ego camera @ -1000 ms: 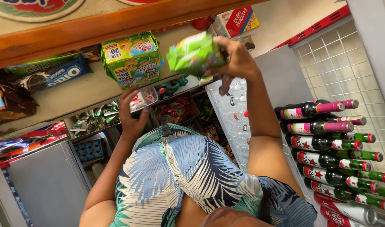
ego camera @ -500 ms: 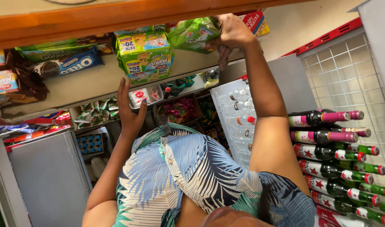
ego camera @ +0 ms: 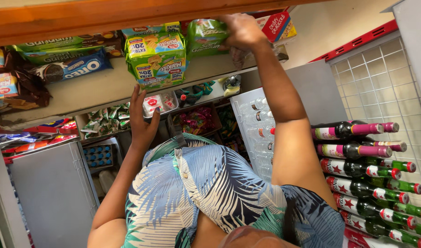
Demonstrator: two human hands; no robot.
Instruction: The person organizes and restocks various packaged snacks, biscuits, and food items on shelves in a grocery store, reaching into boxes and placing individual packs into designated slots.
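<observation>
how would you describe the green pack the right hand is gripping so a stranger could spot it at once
Find the wooden beam across the top, then the shelf beneath it. The green pack sits beside a yellow-green biscuit multipack; it alone is plain green and gripped by the right hand.

Wooden shelf (ego camera: 105, 87) — green biscuit packs (ego camera: 156, 59), dark cookie packet (ego camera: 72, 69) on it.

On the shelf (ego camera: 105, 89) the biscuit multipack (ego camera: 157, 59) stands left of the snack bag (ego camera: 206, 36). The right hand (ego camera: 240, 30) lies on this bag. The left hand (ego camera: 141, 121) is below the multipack. Bottles (ego camera: 362, 160) lie stacked at the right.
</observation>
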